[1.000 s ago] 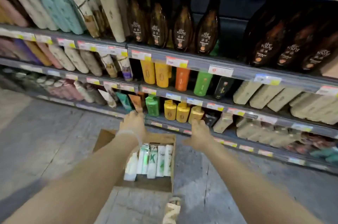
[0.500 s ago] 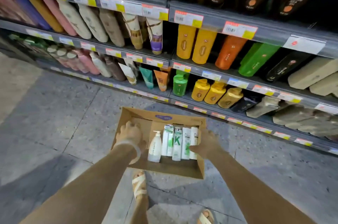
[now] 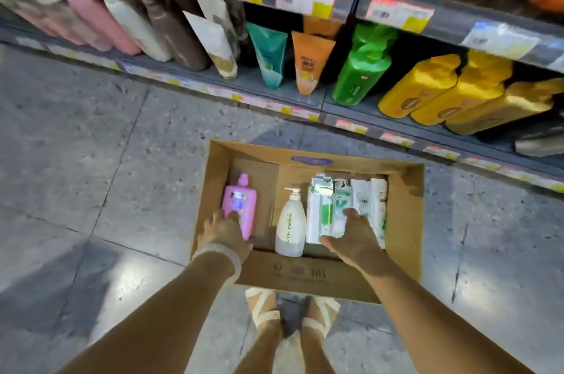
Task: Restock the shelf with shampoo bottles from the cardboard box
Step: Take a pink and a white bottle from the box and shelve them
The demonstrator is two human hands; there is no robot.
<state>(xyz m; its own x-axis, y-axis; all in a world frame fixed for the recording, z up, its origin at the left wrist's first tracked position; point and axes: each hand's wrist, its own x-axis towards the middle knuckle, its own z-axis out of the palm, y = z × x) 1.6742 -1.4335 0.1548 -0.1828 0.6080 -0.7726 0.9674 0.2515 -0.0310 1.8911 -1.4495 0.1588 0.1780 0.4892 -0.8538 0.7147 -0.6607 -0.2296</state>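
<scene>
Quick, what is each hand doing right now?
Left hand: on the pink bottle; grip cannot be told.
Right hand: open, fingers on the white-green bottles.

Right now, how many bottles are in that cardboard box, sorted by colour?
Pink bottle: 1, under the left hand
White pump bottle: 1
White-and-green bottles: 4 side by side, the right hand on them
Total in the cardboard box: 6

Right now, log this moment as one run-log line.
phase: reaching into cardboard box | left hand: on pink bottle | right hand: on white-green bottles | white pump bottle: untouched
</scene>
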